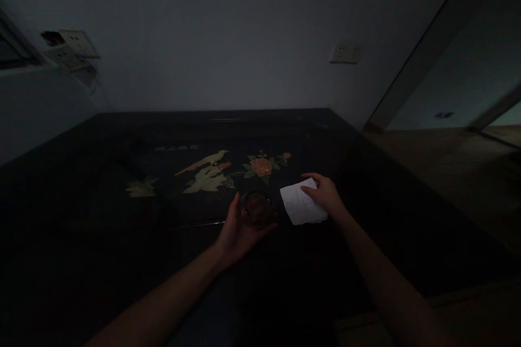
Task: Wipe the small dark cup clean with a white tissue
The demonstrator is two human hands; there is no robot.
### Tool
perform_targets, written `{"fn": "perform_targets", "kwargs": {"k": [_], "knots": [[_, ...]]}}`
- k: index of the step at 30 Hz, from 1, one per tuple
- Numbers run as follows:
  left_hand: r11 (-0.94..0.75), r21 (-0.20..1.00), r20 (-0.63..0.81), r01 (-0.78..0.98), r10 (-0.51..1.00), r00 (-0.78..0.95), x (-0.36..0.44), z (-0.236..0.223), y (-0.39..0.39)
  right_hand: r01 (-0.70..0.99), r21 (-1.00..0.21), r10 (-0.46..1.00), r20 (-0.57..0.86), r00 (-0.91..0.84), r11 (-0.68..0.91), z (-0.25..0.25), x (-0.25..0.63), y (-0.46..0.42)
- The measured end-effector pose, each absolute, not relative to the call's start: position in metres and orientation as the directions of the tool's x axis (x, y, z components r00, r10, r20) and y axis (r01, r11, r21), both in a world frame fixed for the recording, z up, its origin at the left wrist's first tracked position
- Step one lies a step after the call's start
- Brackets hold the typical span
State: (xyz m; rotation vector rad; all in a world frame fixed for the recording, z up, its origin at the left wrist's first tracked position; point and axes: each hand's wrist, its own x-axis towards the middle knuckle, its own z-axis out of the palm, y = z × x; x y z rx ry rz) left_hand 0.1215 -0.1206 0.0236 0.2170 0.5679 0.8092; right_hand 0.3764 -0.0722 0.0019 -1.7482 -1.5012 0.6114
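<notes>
In my left hand (pixel 240 234) is a small round see-through glass dish (pixel 258 207), its rim facing up at me. The thumb lies along its left side and the fingers curl beneath and around its right side. To the right, my right hand (pixel 323 195) pinches a white piece of paper or tissue (pixel 299 203) between thumb and fingers. The white piece looks folded, with a faint mark on it, and hangs just apart from the dish. Both hands are above the near part of a dark glossy tabletop (pixel 260 130). Dim light hides finer detail.
Inlaid in the tabletop are a bird (pixel 205 161), a pink flower (pixel 261 167) with leaves, and some written characters. A pale wall stands behind, with a socket (pixel 345 53) at right and more sockets (pixel 79 43) at left. The floor (pixel 431 157) shows beyond the table's right edge.
</notes>
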Motion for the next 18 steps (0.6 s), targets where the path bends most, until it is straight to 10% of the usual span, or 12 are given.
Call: {"fn": "perform_targets", "kwargs": {"k": [7, 18], "knots": [[0.615, 0.449, -0.326, -0.647, 0.788, 0.522, 0.121, 0.018, -0.119, 0.829, -0.553, 0.950, 0.210, 0.229, -0.078, -0.007, 0.386, -0.072], [0.577, 0.680, -0.321, -0.453, 0.789, 0.523, 0.122, 0.024, -0.118, 0.700, -0.714, 0.968, 0.197, 0.152, 0.035, -0.016, 0.398, -0.063]]}}
